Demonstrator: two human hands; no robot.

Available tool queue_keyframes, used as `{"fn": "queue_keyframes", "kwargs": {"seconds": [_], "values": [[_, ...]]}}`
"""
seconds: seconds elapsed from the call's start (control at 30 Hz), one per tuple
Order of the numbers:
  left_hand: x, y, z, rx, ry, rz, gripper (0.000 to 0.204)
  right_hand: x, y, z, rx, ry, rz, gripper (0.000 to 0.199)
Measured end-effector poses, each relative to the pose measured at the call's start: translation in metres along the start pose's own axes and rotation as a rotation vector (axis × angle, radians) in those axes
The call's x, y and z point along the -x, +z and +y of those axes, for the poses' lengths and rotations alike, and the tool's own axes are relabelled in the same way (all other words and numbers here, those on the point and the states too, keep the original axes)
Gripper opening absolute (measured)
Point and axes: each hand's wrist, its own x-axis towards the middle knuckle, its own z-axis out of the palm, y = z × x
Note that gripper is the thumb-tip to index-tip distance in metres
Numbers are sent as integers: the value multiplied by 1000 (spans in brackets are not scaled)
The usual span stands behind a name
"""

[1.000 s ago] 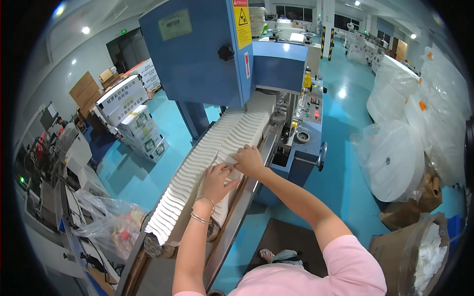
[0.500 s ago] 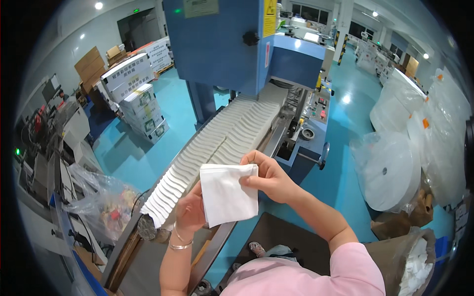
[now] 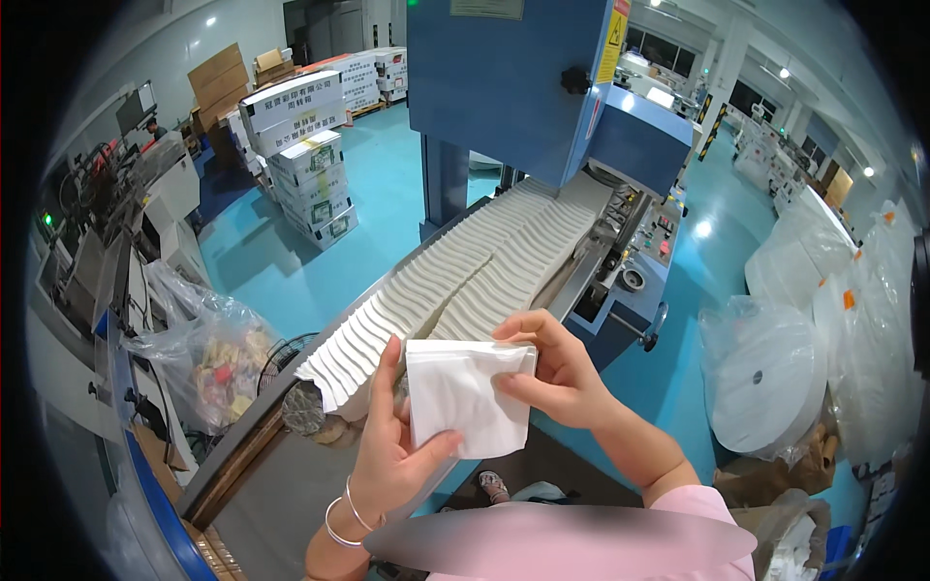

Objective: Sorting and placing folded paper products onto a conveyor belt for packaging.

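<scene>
Between my two hands is a small stack of folded white paper napkins (image 3: 467, 402), held up in front of me. My left hand (image 3: 392, 447) grips its left side, thumb across the front and fingers behind. At the upper right edge, my right hand (image 3: 552, 373) pinches the stack with thumb on the front face and fingers curled over the top. Just beyond lie two long rows of overlapping white napkins (image 3: 426, 266) on a sloping conveyor, which runs up to a large blue machine (image 3: 504, 87).
A control panel with buttons (image 3: 664, 237) and a handwheel (image 3: 656, 327) are on the machine's right. White paper rolls in plastic (image 3: 760, 378) stand at right. Stacked cartons (image 3: 315, 184) are at far left; a clear bag of scraps (image 3: 228, 373) lies left of the conveyor's metal edge (image 3: 242, 450).
My left thumb has come round onto the front of the napkin stack. The stack and both hands sit slightly farther right in view, and the whole scene has shifted right as my head turned.
</scene>
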Motion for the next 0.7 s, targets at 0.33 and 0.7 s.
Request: {"fn": "queue_keyframes", "kwargs": {"seconds": [0.33, 0.7], "values": [[11, 10, 5, -84, 84, -20, 93, 16, -4, -25, 711, -539, 36, 24], [16, 7, -4, -335, 410, -56, 76, 37, 3, -36, 1080, -965, -68, 16]]}}
